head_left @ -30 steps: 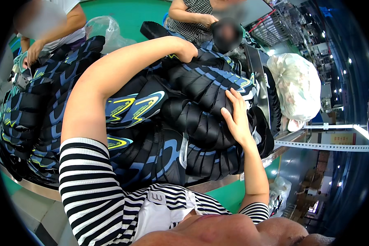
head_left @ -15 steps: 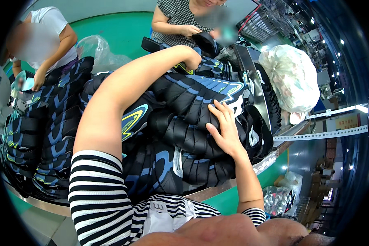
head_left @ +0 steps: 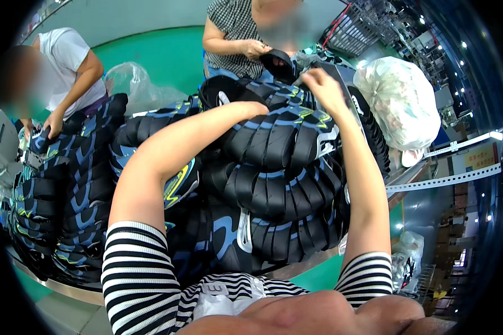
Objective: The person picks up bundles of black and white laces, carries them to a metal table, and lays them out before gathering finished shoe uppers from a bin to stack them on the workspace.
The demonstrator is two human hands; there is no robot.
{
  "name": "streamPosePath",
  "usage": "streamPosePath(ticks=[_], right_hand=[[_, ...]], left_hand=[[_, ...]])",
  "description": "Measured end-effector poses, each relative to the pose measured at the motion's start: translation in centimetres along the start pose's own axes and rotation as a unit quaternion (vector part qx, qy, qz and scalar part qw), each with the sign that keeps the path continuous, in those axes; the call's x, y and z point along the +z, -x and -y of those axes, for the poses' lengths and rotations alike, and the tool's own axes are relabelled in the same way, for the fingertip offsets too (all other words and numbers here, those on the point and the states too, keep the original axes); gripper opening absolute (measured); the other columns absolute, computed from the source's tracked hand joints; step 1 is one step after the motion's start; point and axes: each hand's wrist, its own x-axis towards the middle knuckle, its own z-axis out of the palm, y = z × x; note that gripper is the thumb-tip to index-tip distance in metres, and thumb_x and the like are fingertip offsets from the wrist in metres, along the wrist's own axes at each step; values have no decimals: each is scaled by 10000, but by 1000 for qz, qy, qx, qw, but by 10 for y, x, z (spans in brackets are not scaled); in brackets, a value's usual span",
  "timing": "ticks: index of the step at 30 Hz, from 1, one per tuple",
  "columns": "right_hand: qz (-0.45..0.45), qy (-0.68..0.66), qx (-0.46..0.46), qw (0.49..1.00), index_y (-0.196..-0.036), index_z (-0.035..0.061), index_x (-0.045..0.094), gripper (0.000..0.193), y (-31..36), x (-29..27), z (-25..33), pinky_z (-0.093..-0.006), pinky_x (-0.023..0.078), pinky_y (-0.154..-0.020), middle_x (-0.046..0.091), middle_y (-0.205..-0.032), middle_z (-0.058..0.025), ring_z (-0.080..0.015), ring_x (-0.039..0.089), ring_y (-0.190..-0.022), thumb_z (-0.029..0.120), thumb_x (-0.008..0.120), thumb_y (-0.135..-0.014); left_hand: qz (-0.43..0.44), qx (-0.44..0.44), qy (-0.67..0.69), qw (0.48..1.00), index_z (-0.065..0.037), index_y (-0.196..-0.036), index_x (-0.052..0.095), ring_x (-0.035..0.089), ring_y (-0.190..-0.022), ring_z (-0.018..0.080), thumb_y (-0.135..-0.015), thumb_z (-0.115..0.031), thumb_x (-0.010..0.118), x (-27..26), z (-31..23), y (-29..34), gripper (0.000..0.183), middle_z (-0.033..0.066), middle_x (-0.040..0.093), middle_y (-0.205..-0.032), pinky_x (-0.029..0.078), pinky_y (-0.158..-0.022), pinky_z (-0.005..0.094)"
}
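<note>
Rows of nested black and blue shoe uppers (head_left: 268, 148) lie heaped in front of me, some with yellow-green lines. My left hand (head_left: 256, 108) reaches over the far side of the middle row; its fingers are hidden behind the uppers. Beyond that row, near the far right of the heap, my right hand (head_left: 325, 89) is raised. Its fingers look apart and slightly bent, a little blurred, with nothing visible in them. A black upper with a round opening (head_left: 223, 92) stands just past my left hand.
Across the table one person (head_left: 235, 44) holds a black upper (head_left: 279, 64). Another person (head_left: 72, 67) handles uppers at the far left. More rows of uppers (head_left: 84, 184) fill the left side. A stuffed translucent bag (head_left: 399, 103) sits at the right, by a perforated metal strip (head_left: 447, 177).
My right hand has lifted off the middle row and moved far forward. My left hand has dropped lower behind the row. A black upper now stands beyond my left hand.
</note>
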Motion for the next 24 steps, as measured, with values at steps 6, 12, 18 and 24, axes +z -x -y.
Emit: streamPosePath(ticks=[6,12,18,24], right_hand=[[492,79,137,856,-1312,39,542,878,-49,70,-64,-389,363,-1055,533,-1348,-172,-289,495,-1259,751,508,-799],[576,92,261,769,-1249,105,642,633,-48,88,-32,-363,415,-1016,607,-1287,-92,-217,582,-1147,577,613,-828],[414,228,58,879,-1163,63,667,594,-38,106,-76,-434,451,-949,580,-1281,-215,-376,581,-1123,526,592,-800],[282,144,63,947,-1042,55,702,492,-16,60,-41,-403,486,-901,656,-1124,-201,-344,622,-1064,437,571,-761]], left_hand=[[-39,144,-381,912,-8,-1136,633,607,-1064,363,-773,-237,648,-4,-39,32,429,226,652,-1092,479,-877,404],[157,126,-197,959,18,-1248,570,625,-960,276,-839,-228,620,-24,-15,18,480,162,666,-1099,481,-836,403],[72,126,-251,957,39,-1080,645,636,-930,246,-769,-185,676,-3,-25,4,384,163,686,-1028,481,-829,376],[-70,85,-19,994,4,-1321,473,587,-1061,225,-860,-300,669,3,-57,53,586,144,619,-1132,465,-890,318]])
